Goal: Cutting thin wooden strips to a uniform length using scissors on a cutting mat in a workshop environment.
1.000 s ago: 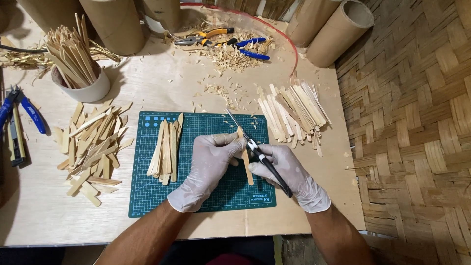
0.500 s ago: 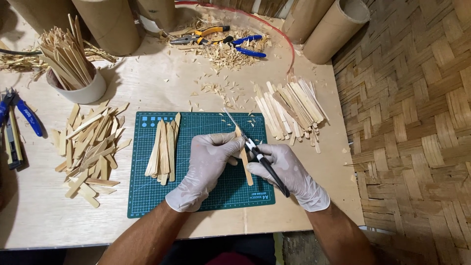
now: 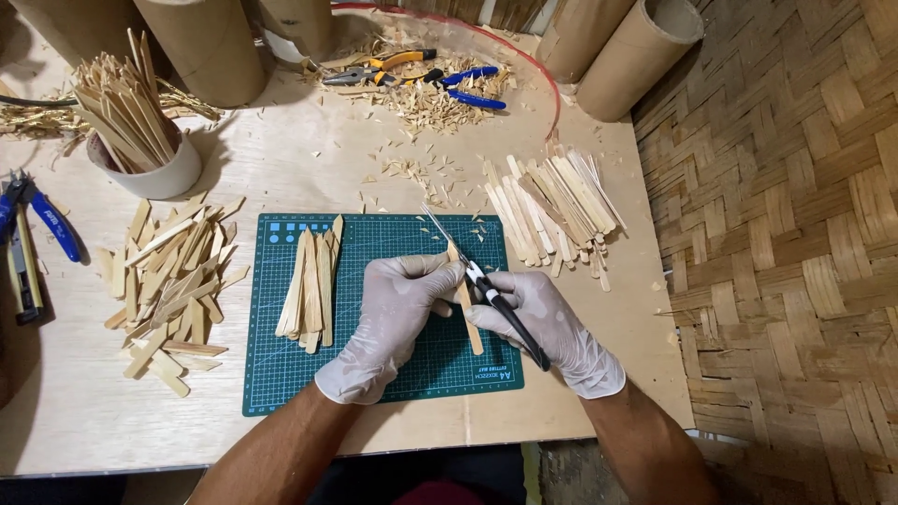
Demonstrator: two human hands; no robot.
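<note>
Head cam: the left hand (image 3: 393, 323) pins a wooden stick (image 3: 465, 301) flat on the green cutting mat (image 3: 281, 374), fingers closed on it so it can't slide. The right hand (image 3: 547, 323), closed around a black-handled craft knife (image 3: 486, 292), sets the blade at the stick's upper end. A finished stick bundle (image 3: 311, 285) lies left on the mat. Versus half a second back, basically nothing moved.
</note>
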